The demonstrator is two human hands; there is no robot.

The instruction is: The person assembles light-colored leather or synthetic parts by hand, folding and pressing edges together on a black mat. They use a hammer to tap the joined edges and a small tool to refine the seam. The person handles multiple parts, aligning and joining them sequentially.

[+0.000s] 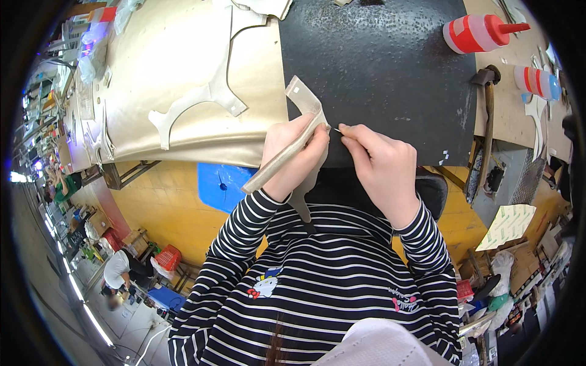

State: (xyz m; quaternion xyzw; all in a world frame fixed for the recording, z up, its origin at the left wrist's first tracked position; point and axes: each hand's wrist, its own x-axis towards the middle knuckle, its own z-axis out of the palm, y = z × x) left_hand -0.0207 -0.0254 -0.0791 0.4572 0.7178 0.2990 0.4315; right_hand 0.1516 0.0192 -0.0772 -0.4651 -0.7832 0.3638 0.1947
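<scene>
My left hand is closed around a folded beige leather-like cut piece, held over the near edge of the dark board. One end of the piece, with a small white square on it, sticks up past the fingers; another end hangs down in front of my striped top. Just to the right, my right hand has thumb and forefinger pinched together. A tiny pale pointed bit shows at those fingertips, close to the piece but apart from it; its kind is too small to tell.
A similar branched beige piece lies on the gold sheet at left. On the right of the dark board are a red-nozzled squeeze bottle, a blue-capped bottle and a hammer. A blue stool stands below.
</scene>
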